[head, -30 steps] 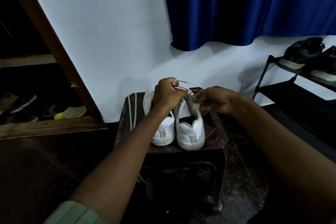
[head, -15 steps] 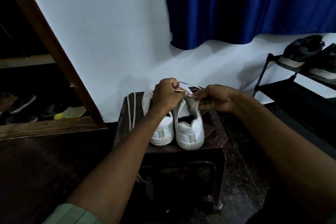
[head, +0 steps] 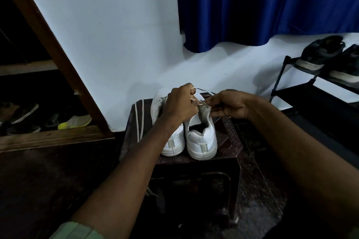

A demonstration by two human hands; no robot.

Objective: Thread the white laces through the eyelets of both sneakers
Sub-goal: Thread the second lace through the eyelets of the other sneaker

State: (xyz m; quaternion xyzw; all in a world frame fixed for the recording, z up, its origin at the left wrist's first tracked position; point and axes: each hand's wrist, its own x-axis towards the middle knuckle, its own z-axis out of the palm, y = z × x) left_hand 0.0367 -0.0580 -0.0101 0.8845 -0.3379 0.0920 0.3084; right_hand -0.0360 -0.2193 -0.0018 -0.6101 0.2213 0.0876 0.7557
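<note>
Two white sneakers (head: 201,141) stand on a dark stool (head: 229,141); above them, left hand (head: 179,105) fingers curl around a lace (head: 202,90), right hand (head: 229,105) fingers pinch the tongue (head: 204,110).

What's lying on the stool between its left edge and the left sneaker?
In the head view, a loose white lace lies in two strands on the stool, left of the left sneaker, apparently apart from it.

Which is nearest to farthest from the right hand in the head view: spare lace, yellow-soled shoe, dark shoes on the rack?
From the right hand:
1. Spare lace, draped on the stool's left side.
2. Dark shoes, on the rack, upper right.
3. Yellow-soled shoe, far left, by the wooden frame.
</note>
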